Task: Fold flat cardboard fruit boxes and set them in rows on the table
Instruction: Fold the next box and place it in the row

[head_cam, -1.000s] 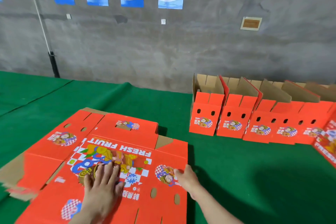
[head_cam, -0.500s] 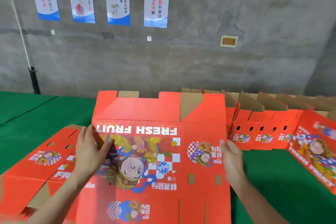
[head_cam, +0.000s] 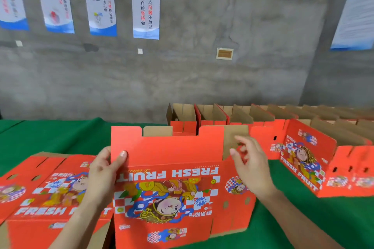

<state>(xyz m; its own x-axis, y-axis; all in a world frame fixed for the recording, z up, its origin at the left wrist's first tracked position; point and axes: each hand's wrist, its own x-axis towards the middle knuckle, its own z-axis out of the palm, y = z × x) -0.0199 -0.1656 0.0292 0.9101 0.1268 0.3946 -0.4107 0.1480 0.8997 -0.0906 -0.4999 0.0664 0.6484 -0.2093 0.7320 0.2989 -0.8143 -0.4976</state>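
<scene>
An orange "FRESH FRUIT" cardboard box (head_cam: 168, 184) stands raised in front of me, its printed face toward me and its right end panel bent back. My left hand (head_cam: 105, 170) pinches its upper left edge, thumb on the front. My right hand (head_cam: 251, 166) hovers at the box's upper right corner with fingers loosely spread, holding nothing. A stack of flat boxes (head_cam: 46, 194) lies on the green table (head_cam: 60, 137) under my left forearm.
A row of folded boxes (head_cam: 220, 119) with brown inner flaps lines the back of the table to the right. Another folded box (head_cam: 309, 159) stands at an angle on the right. A grey concrete wall with posters (head_cam: 145, 6) rises behind.
The box has gone from flat on the stack to upright. My left hand has shifted to its top left edge; my right hand has let go of the right side and risen to the corner.
</scene>
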